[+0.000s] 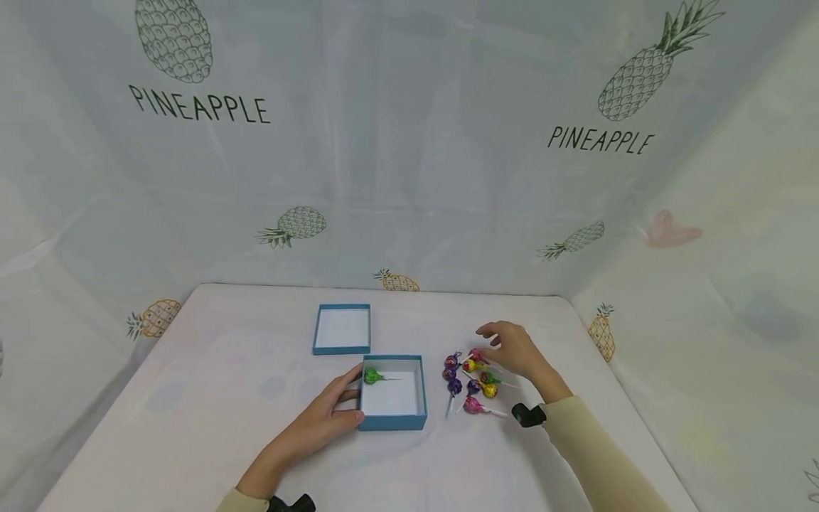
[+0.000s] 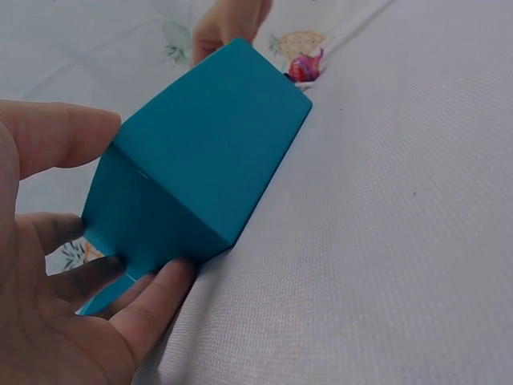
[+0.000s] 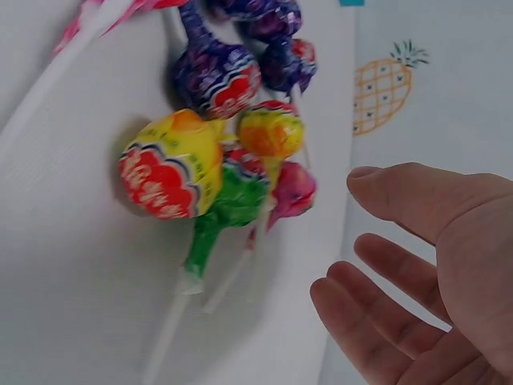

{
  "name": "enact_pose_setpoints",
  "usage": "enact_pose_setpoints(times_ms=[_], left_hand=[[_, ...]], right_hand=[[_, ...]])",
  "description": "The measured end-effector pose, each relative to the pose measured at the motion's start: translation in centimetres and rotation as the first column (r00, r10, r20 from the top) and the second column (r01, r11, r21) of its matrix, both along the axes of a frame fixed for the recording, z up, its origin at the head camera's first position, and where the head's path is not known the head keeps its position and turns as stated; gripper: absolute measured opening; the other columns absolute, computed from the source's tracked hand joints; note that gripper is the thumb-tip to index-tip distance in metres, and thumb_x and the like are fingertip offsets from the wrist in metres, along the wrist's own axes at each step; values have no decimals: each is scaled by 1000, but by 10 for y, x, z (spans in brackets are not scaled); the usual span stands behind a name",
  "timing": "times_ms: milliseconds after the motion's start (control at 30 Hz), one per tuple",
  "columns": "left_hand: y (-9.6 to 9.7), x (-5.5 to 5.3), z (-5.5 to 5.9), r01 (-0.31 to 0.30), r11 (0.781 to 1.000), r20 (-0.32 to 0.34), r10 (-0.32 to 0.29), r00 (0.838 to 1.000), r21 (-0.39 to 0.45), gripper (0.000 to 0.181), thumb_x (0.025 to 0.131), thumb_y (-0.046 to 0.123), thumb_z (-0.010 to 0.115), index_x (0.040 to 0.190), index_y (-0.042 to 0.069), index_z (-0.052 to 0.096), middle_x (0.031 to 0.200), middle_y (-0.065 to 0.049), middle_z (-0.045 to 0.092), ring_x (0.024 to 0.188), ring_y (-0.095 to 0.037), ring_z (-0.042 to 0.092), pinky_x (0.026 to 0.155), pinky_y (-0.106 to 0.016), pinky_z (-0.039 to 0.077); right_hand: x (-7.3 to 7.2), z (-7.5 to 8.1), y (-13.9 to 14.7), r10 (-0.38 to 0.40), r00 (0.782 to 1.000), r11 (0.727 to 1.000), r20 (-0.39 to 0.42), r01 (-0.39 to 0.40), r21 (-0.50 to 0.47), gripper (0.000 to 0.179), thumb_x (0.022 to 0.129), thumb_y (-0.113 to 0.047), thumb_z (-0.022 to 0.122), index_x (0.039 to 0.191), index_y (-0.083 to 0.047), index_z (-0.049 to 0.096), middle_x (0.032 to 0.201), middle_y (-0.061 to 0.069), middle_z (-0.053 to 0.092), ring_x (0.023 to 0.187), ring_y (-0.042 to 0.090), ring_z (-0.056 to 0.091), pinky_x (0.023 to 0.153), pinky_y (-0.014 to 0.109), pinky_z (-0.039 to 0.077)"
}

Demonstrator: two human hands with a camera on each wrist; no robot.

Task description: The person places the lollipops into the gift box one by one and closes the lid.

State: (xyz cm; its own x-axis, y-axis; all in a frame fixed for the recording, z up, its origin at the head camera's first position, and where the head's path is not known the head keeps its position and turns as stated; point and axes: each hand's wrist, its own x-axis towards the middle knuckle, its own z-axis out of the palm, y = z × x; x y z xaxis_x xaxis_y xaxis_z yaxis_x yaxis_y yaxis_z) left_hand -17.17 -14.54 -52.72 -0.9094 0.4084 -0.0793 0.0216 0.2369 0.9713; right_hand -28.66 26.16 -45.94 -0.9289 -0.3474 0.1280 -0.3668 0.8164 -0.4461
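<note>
My left hand [image 1: 320, 419] rests on the left side of an open blue box [image 1: 393, 423]. In the left wrist view its thumb [image 2: 68, 132] lies at a corner, and the other fingertips touch the side wall. Inside the box, at the upper left, lies a green-wrapped lollipop [image 1: 373, 376]. My right hand [image 1: 517, 348] hovers over the far right of a group of lollipops with its fingers loosely bent and holding nothing. The right wrist view shows a yellow lollipop [image 3: 172, 164], a green one [image 3: 236, 192], purple ones [image 3: 212, 80] and a pink one [image 3: 294, 190] beside that hand.
A shallow blue lid [image 1: 342, 327] with a white inside lies behind the box, slightly left. Another pink lollipop [image 1: 473, 405] is at the near end of the group, its stick pointing right. The white-covered table [image 1: 217, 398] meets a pineapple-print curtain [image 1: 409, 163] at the back.
</note>
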Motion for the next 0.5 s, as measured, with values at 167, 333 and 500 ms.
enact_pose_setpoints(times_ms=[167, 333, 500], left_hand=[[1, 0, 0, -7, 1000, 15, 7, 1000, 7, 85, 103, 26, 70, 172, 23, 19, 174, -17, 23, 153, -43, 39, 117, -53, 45], [1, -1, 0, -8, 1000, 11, 8, 1000, 2, 85, 103, 25, 70, 172, 24, 20, 174, -17, 24, 153, -42, 39, 117, -51, 45], [0, -1, -1, -6, 1000, 3, 6, 1000, -9, 85, 103, 26, 70, 172, 25, 20, 174, -16, 24, 153, -42, 39, 116, -48, 47]], right_hand=[[-3, -10, 4, -11, 998, 1000, 58, 11, -7, 32, 95, -13, 81, 124, -1, 75, 115, 16, 75, 100, 32, 71, 87, 47, 62], [-7, -21, 7, -19, 993, 999, 114, 23, -26, 28, 95, -16, 81, 120, -4, 77, 108, 11, 75, 95, 25, 70, 85, 44, 62], [-10, -29, 7, -23, 985, 998, 173, 31, -47, 24, 96, -18, 80, 117, -7, 78, 103, 4, 74, 91, 20, 68, 81, 39, 61]])
